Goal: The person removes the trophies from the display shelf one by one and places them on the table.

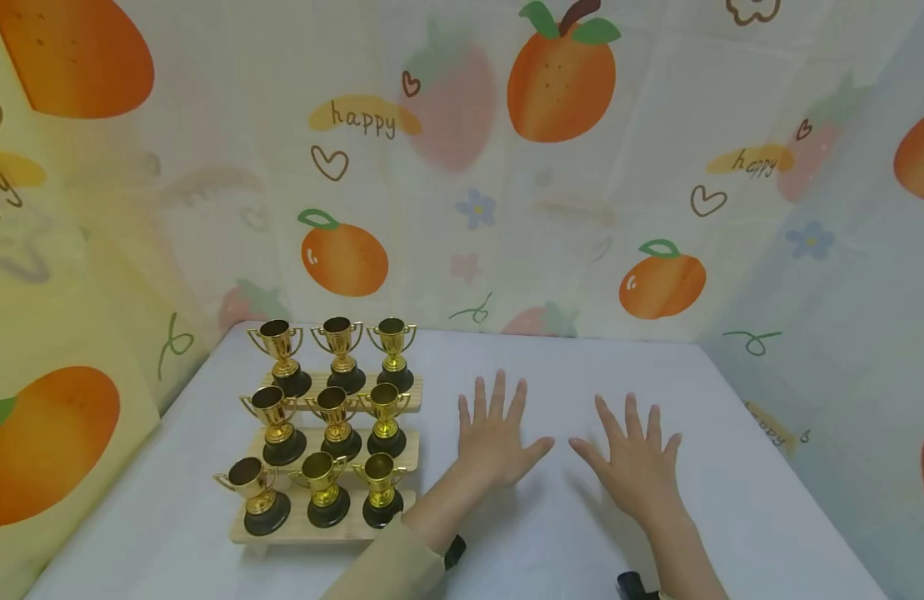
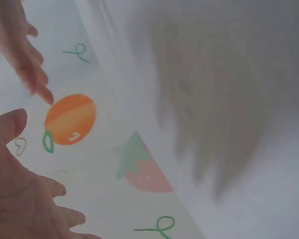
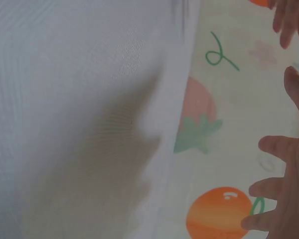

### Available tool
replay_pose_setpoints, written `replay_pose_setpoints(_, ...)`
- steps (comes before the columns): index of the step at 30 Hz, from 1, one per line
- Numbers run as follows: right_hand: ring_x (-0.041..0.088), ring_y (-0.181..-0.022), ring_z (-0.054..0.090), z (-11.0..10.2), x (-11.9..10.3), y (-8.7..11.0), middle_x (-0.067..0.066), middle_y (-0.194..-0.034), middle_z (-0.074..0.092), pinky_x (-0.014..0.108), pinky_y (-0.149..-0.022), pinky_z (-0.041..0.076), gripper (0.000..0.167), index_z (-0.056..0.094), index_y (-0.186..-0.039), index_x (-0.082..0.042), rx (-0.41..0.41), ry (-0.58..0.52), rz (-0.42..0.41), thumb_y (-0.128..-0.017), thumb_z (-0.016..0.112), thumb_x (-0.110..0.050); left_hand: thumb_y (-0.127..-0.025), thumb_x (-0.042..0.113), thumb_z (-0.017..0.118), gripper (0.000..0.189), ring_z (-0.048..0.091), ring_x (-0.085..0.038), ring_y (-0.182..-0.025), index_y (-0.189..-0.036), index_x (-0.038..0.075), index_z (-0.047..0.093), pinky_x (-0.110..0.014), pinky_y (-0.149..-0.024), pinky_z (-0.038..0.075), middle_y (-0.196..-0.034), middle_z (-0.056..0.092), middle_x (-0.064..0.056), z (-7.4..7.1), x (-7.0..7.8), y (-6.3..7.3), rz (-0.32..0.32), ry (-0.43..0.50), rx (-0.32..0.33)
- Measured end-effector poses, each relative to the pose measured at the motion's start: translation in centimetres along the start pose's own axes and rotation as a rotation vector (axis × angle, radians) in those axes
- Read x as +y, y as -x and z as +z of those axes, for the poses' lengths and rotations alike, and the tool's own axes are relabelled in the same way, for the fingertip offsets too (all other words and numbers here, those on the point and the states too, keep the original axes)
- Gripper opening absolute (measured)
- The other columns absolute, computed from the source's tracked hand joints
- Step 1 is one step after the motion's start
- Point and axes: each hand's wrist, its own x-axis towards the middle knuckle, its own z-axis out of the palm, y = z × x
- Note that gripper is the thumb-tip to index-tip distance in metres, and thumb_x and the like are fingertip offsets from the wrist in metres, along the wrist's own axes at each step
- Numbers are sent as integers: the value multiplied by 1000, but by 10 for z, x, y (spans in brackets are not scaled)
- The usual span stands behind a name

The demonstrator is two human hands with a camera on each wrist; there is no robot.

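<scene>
My left hand [image 1: 495, 442] is held out over the white table [image 1: 566, 550], palm down, with its fingers spread and nothing in it. To its right my right hand [image 1: 637, 467] is spread the same way, also holding nothing. The thumbs point toward each other with a gap between. Both wrist views show a hand's shadow on the white surface, with the left hand [image 2: 20, 189] and right hand [image 3: 289, 174] at the frame edges. Nearest to the left hand are small gold trophy cups, such as the front right one [image 1: 382, 492], upright on black bases.
Several trophies stand in three rows on a stepped wooden rack [image 1: 349, 532] at the table's left. My left sleeve [image 1: 390, 562] overlaps the rack's front right corner in the head view. A fruit-printed cloth [image 1: 462, 208] hangs behind the table and along both sides.
</scene>
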Motion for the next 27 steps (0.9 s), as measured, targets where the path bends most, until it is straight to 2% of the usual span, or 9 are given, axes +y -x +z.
replay_pose_setpoints(5,64,-143,13,0,-6,3,31,-160,20,89,-103,12,82,31,-156,-22,9,-16,-18,-93,41,-73,-93,69,44,88,-1,-36,-156,-161,23,12,-58,-128,8,-169,2,-9,-15,10,15,84,28,-11)
replay_pose_setpoints(9,63,-144,13,-2,-14,6,31,-160,21,88,-103,13,81,32,-156,-21,12,-53,-48,-93,43,-71,-94,73,37,87,3,-32,-157,-160,23,12,-56,-128,13,-169,5,-6,-40,21,42,210,105,-47)
replay_pose_setpoints(13,57,-147,16,-4,-22,10,29,-159,24,84,-108,16,79,34,-155,-20,30,-84,-96,-94,45,-68,-95,71,37,79,9,-24,-157,-159,33,10,-60,-124,23,-168,6,7,-80,24,80,356,297,-110)
replay_pose_setpoints(15,53,-148,20,-5,-26,11,28,-159,28,80,-112,18,78,35,-154,-19,49,-99,-120,-94,46,-67,-97,67,40,73,14,-19,-156,-157,40,9,-62,-121,28,-166,7,16,-102,19,101,399,392,-129)
replay_pose_setpoints(17,49,-148,23,-6,-30,12,27,-158,31,75,-116,19,78,37,-153,-18,67,-122,-142,-94,49,-66,-98,61,45,68,16,-13,-155,-154,47,10,-63,-118,32,-163,8,25,-126,11,122,411,465,-126)
replay_pose_setpoints(18,47,-149,25,-7,-32,13,26,-158,33,72,-118,20,77,38,-153,-18,71,-132,-150,-94,49,-66,-99,56,48,66,18,-11,-154,-154,48,12,-64,-117,34,-163,9,26,-136,5,131,417,495,-107)
replay_pose_setpoints(20,45,-148,28,-8,-37,13,25,-156,37,68,-119,22,76,40,-152,-17,89,-144,-169,-93,52,-64,-99,44,55,67,22,-10,-153,-154,47,16,-63,-115,37,-163,14,24,-152,-7,146,443,531,-15)
replay_pose_setpoints(25,40,-147,33,-10,-50,16,22,-154,42,62,-122,26,76,42,-150,-15,97,-163,-206,-92,54,-64,-96,16,59,66,33,-16,-150,-156,17,32,-26,-123,31,-163,33,-1,-173,-49,167,578,603,325)
replay_pose_setpoints(27,38,-147,35,-10,-55,17,21,-154,42,60,-122,27,77,42,-150,-15,95,-173,-217,-92,55,-64,-97,11,55,61,32,-18,-150,-154,6,33,-12,-122,24,-161,34,-10,-176,-68,172,603,675,401)
